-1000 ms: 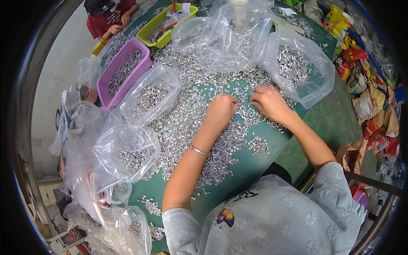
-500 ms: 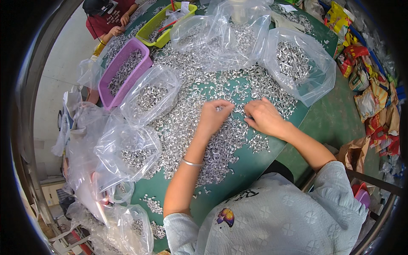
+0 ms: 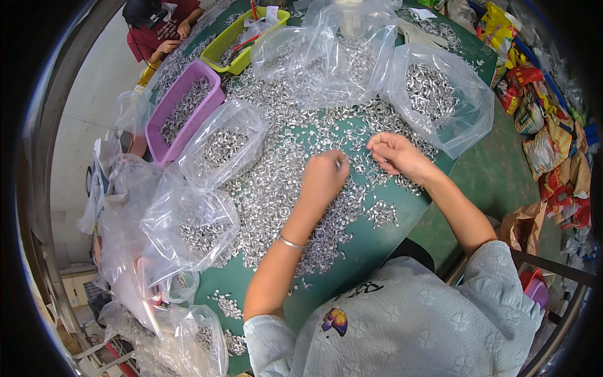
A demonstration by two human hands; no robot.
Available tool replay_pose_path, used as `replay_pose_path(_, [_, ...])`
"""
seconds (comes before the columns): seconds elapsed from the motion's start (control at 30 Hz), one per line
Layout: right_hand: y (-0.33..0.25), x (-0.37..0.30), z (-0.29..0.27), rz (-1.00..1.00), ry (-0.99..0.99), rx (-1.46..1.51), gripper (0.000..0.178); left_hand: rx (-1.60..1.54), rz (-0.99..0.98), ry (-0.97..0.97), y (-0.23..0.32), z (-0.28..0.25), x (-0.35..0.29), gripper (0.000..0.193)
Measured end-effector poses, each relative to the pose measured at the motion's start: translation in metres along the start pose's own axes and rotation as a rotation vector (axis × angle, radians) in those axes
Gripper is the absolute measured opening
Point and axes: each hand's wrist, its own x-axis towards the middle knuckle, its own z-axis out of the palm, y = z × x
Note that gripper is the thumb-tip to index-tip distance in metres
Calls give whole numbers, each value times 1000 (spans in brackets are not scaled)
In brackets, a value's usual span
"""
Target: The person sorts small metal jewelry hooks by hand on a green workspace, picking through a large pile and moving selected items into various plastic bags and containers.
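A wide heap of small silvery metal ring pieces (image 3: 276, 182) is spread over a green table (image 3: 370, 235). Over the heap's right part, my left hand (image 3: 323, 176) is closed in a pinch; a glint shows at its fingertips, too small to name. To its right, my right hand (image 3: 402, 157) is raised a little above scattered pieces, its fingers curled and pressed together; anything in them is hidden. A gap separates the two hands. Below the right hand lies a small separate cluster of pieces (image 3: 382, 214).
Clear plastic bags of metal pieces stand at the right (image 3: 433, 94), back (image 3: 352, 56) and left (image 3: 220, 144). A purple basket (image 3: 217, 97) and a yellow-green basket (image 3: 282, 19) sit at the far left. Another person (image 3: 164, 31) works there. Colourful bags (image 3: 534, 119) pile up at right.
My right hand has lifted and moved slightly away from the left, its fingers curling. My left hand has turned, with its knuckles up and fingertips less visible.
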Motion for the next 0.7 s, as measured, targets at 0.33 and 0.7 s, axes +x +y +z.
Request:
replay_pose_path(0.33, [15, 2, 23, -493, 165, -1230, 14, -1624, -634, 88, 11, -38, -11, 24])
replay_pose_path(0.7, [0, -1, 17, 10, -205, 688, 19, -1742, -1042, -21, 47, -6, -54, 23])
